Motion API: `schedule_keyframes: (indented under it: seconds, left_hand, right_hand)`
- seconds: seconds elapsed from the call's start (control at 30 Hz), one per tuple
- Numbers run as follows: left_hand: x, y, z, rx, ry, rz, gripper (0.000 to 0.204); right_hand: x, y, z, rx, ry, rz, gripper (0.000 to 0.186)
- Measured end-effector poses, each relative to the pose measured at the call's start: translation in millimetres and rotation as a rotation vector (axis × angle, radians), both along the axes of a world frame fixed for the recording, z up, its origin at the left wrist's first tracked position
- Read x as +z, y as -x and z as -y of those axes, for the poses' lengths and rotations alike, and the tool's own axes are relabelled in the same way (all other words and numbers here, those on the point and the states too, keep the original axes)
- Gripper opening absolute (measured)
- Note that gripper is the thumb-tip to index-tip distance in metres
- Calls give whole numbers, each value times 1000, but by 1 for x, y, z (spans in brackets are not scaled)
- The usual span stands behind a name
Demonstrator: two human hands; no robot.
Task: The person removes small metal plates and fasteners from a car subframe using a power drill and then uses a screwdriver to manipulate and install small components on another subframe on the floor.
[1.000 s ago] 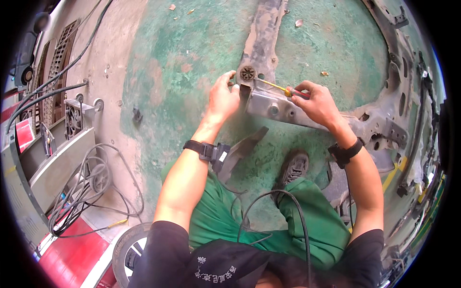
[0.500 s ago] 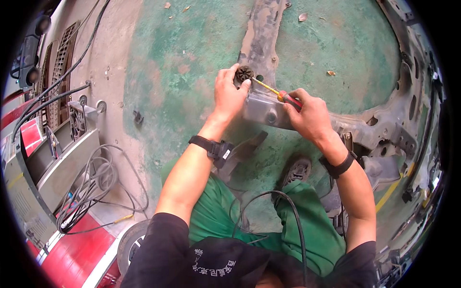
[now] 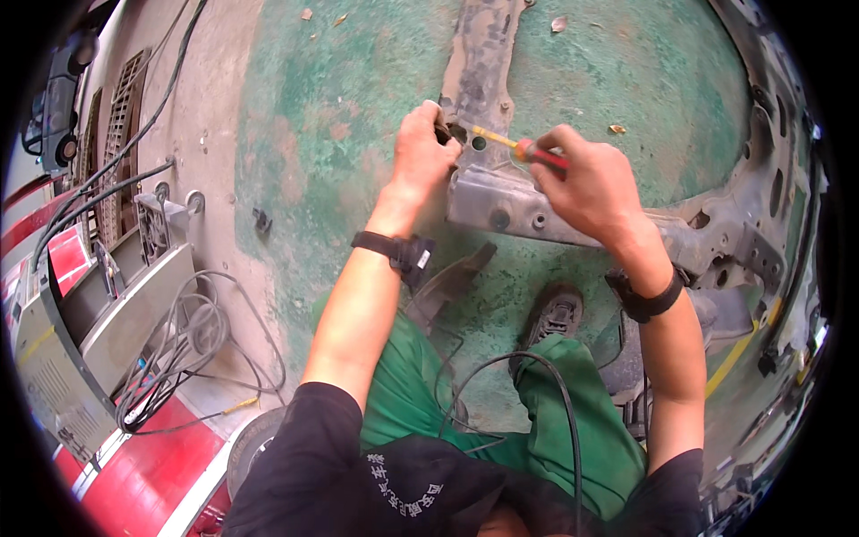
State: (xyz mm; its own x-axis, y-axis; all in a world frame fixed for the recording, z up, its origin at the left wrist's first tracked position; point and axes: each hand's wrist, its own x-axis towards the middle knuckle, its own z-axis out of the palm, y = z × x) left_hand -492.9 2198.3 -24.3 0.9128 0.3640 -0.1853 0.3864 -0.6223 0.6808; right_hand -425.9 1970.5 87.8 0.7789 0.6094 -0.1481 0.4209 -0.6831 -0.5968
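My left hand [image 3: 420,150] is closed around a small dark round part [image 3: 444,133], perhaps a rubber mount, at the corner of a dirty metal frame [image 3: 488,67]. Fingers hide most of the part, and it looks tipped on its side. In my right hand [image 3: 591,183] is a screwdriver [image 3: 526,150] with a red and black handle and a yellow shaft. Its shaft points left toward the part. Whether the tip touches the part cannot be made out. Just below the hands lies the frame's box-shaped corner [image 3: 510,204], with round holes in it.
The frame curves off to the right, with brackets and other metal parts [image 3: 761,255]. Worn green floor [image 3: 349,80] surrounds it. On the left stand a grey machine [image 3: 54,358], coiled cables [image 3: 201,331] and a red platform [image 3: 152,474]. A dark cable [image 3: 559,394] loops over my legs.
The dark round part has turned from showing its ridged face to lying tipped in my left hand. The screwdriver has moved slightly up and away from it, and both hands have shifted a little.
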Motion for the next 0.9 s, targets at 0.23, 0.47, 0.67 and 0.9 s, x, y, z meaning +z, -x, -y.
schedule_keyframes:
  seconds: [0.23,0.47,0.67,0.9]
  left_hand:
    - [-2,11,-20,262,631,114,30]
    - [15,20,-36,256,1072,48,41]
    - [34,23,-36,180,1221,112,42]
    - [48,25,-29,99,1139,173,50]
  right_hand:
    - [-13,-8,27,-141,-19,-125,24]
    - [-9,-5,24,-106,-96,-203,24]
    - [-5,-5,18,-134,-152,-231,27]
    - [-6,-6,12,-273,-365,-569,38]
